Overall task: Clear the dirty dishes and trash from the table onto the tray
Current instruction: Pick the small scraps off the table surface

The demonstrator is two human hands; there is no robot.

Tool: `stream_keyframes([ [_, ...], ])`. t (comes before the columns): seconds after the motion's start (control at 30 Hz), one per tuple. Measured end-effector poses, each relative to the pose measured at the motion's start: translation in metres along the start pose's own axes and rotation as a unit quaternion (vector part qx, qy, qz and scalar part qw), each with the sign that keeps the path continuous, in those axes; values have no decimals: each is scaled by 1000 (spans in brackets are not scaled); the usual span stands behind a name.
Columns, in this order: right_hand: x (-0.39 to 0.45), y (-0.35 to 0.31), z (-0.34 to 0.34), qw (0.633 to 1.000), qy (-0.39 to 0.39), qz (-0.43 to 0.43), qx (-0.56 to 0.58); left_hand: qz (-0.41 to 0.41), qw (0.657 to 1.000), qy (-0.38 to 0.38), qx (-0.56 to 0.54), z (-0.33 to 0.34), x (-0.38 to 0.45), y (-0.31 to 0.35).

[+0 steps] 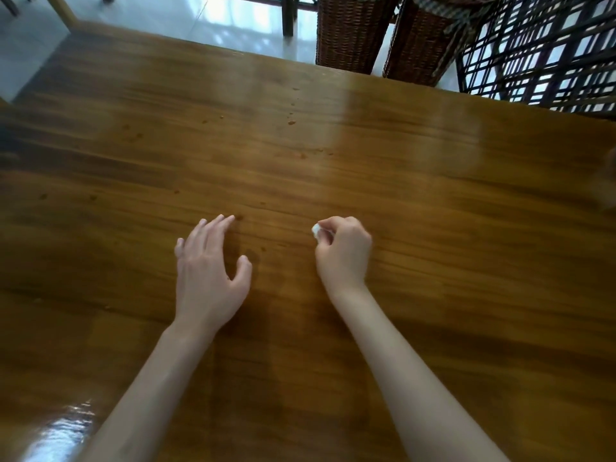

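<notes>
Fingers of right hand (343, 251) curl and pinch a white scrap (315, 230) just above the table (433, 195). Left hand (210, 271) flat, fingers loosely spread, holding nothing. Crumbs (292, 122) at 12 o'clock. Tray not visible; judged best: keep the pinch firm while carrying.

my table (400, 181) is glossy honey-brown wood with darker grain streaks and small dark spots. the scrap (316, 230) pinched in my right hand (343, 253) is white. beyond stand dark brown woven wicker chairs (350, 35), a pale grey floor (233, 21).
</notes>
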State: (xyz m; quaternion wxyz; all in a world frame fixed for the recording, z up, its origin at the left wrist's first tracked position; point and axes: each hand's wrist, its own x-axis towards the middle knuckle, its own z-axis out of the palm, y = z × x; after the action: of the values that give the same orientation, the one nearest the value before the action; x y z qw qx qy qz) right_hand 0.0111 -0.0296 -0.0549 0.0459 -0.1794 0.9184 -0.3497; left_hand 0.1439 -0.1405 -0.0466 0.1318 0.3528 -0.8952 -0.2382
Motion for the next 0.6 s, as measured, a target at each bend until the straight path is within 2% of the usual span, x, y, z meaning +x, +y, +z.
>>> stream_keyframes([
  [0.27, -45, -52, 49, 982, -106, -155, 9, -13, 1000, -1, -13, -10, 7, -28],
  [0.6, -10, -82, 77, 976, -82, -201, -30, -4, 1000, -8, -22, -25, 26, -51],
])
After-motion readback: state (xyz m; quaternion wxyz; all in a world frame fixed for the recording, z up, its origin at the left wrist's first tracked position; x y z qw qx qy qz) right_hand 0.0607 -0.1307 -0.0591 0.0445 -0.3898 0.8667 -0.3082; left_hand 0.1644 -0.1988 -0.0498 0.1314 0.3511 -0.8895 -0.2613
